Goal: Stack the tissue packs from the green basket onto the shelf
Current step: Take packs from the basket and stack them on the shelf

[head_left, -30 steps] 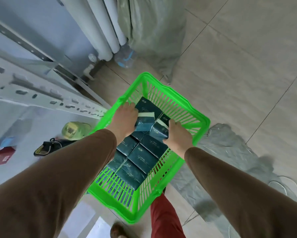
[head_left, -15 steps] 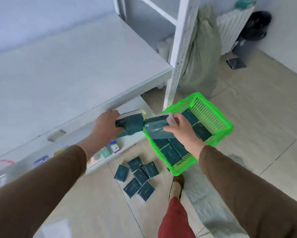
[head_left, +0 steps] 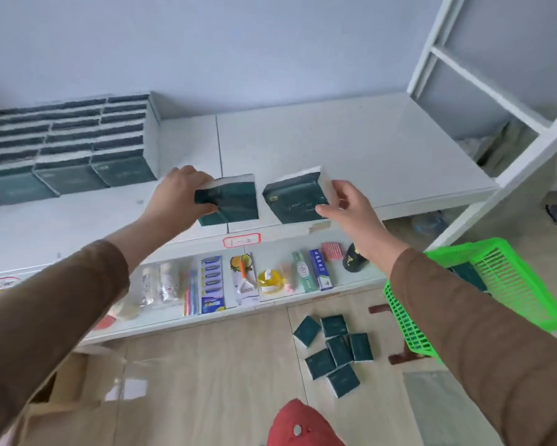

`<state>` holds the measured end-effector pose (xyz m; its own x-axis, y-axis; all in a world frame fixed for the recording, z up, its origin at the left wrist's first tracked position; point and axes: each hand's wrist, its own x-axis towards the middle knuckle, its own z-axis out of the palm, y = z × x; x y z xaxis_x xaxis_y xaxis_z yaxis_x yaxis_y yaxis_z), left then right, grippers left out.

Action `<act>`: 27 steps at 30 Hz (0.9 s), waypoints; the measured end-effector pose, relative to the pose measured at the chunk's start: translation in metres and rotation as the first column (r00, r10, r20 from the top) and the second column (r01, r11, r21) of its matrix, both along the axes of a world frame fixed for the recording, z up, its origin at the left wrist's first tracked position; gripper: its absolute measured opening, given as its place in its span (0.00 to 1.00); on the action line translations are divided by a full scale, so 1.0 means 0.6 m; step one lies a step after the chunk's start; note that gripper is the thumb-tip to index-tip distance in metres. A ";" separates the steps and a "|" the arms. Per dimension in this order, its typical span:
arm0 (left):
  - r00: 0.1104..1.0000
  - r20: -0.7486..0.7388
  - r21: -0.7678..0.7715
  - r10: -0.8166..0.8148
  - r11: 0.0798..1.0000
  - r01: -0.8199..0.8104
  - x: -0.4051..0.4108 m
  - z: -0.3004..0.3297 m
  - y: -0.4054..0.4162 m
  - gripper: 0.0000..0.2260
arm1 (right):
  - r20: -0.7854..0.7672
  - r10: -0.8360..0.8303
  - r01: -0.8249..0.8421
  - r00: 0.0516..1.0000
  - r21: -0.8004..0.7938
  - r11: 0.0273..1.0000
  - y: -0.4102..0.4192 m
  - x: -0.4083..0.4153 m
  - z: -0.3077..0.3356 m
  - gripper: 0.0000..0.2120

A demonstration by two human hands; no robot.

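My left hand (head_left: pixel 178 194) grips a dark green tissue pack (head_left: pixel 235 201) over the front edge of the white shelf (head_left: pixel 351 149). Just to its right, my right hand (head_left: pixel 348 207) pinches a second dark green tissue pack (head_left: pixel 294 201) at the same height. A tall stack of matching packs (head_left: pixel 67 146) stands on the shelf's left part, against the wall. The green basket (head_left: pixel 502 278) sits low at the right, partly hidden by my right sleeve, with dark packs inside.
Several loose tissue packs (head_left: pixel 333 349) lie on the tiled floor below. A lower shelf (head_left: pixel 238 281) holds toothpaste, toothbrushes and small bottles. A white shelf upright (head_left: pixel 509 175) rises at the right. A red trouser leg (head_left: pixel 299 426) shows at the bottom.
Both hands lifted a pack each out of the basket and carried them up and left over the shelf. The view swung from the basket to the shelf.
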<state>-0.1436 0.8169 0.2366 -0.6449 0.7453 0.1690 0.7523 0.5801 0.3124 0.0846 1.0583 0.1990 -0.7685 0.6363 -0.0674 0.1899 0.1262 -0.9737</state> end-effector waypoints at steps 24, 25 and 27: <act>0.983 -0.162 -0.088 0.083 0.991 -0.098 -0.612 -0.014 0.202 0.19 | 0.007 0.033 -0.034 0.999 0.059 0.998 0.195 -0.654 -0.057 0.18; 0.981 -0.178 -0.101 0.073 0.991 -0.092 -0.631 -0.017 0.211 0.18 | 0.016 0.037 -0.038 0.999 0.051 0.998 0.200 -0.672 -0.064 0.17; 0.977 -0.202 -0.135 0.065 0.986 -0.093 -0.663 -0.025 0.224 0.18 | 0.036 0.044 -0.045 0.998 0.038 0.998 0.211 -0.705 -0.080 0.17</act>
